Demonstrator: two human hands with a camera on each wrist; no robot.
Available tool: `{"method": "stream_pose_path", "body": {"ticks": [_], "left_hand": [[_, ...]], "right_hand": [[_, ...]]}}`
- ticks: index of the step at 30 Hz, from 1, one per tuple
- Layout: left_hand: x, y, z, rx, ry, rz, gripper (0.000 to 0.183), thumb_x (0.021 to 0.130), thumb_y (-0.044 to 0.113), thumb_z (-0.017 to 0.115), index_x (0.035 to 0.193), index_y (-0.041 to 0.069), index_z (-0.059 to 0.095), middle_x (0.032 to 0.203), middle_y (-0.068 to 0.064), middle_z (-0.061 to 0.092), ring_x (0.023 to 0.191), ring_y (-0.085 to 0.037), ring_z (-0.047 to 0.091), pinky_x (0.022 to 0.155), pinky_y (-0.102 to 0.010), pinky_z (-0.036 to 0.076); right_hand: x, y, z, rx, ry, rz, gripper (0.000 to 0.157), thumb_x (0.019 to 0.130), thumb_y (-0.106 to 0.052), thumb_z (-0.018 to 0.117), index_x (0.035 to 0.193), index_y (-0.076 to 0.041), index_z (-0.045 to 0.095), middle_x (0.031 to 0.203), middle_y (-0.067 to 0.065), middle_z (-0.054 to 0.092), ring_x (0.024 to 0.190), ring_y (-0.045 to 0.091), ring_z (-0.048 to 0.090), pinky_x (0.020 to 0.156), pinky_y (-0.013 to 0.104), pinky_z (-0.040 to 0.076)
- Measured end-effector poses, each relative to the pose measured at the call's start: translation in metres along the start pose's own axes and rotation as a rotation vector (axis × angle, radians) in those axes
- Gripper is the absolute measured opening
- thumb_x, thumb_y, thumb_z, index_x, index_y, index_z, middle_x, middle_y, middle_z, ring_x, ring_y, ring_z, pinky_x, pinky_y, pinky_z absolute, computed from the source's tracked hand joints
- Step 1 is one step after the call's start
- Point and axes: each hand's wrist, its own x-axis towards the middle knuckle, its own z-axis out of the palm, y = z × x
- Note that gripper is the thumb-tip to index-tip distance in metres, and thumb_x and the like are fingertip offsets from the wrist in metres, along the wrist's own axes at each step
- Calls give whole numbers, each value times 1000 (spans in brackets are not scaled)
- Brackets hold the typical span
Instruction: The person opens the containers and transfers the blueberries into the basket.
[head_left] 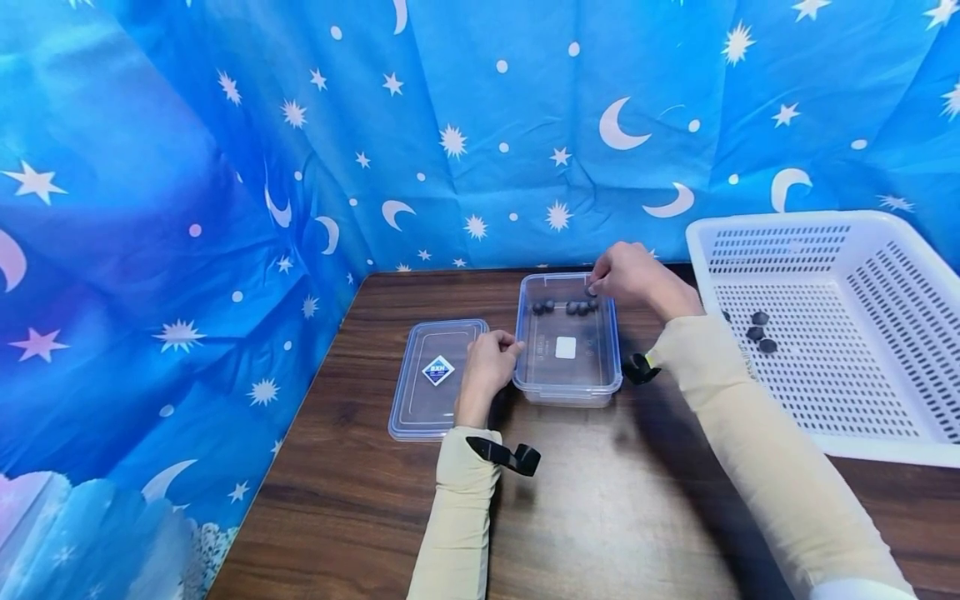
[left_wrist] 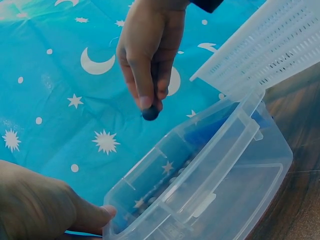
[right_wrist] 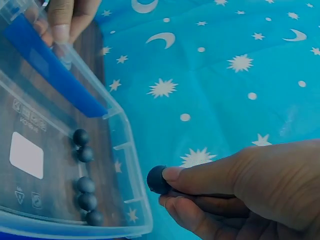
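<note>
A clear plastic food container [head_left: 567, 389] with blue side clips stands on the table, its top uncovered. My left hand [head_left: 489, 364] holds its left rim; in the right wrist view the thumb lies over the edge and the fingers are outside the wall. Above the far right corner, my right hand [head_left: 637, 275] pinches a small dark ball [right_wrist: 158, 180] between thumb and fingertips. Several like balls [right_wrist: 86, 185] lie in a row inside, along the far wall. In the left wrist view the pinched ball [left_wrist: 150, 113] appears above the rim.
The container's clear lid [head_left: 423, 404], bearing a blue diamond label, lies flat to the left. On the right stands a white slotted basket [head_left: 817, 367] with several dark balls [head_left: 757, 332] in it. A blue star-and-moon cloth [head_left: 510, 108] hangs behind the wooden table [head_left: 360, 508].
</note>
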Motion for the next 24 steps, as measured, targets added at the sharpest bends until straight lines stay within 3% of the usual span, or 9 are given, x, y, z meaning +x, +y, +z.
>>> {"method": "stream_pose_path", "body": {"ticks": [12, 24], "left_hand": [[1, -1, 1, -11, -9, -21, 21, 94, 23, 62, 103, 6, 70, 92, -7, 68, 87, -21, 58, 76, -33, 48], [0, 1, 1, 0, -25, -39, 24, 95, 27, 60, 106, 7, 69, 92, -5, 66, 86, -19, 56, 74, -33, 47]], "right_hand": [[-11, 11, -19, -15, 45, -29, 18, 87, -15, 67, 96, 0, 72, 98, 17, 70, 97, 32, 56, 84, 47, 45], [-19, 25, -28, 23, 81, 7, 19, 87, -15, 67, 97, 0, 71, 96, 17, 69, 90, 31, 55, 78, 45, 45]]}}
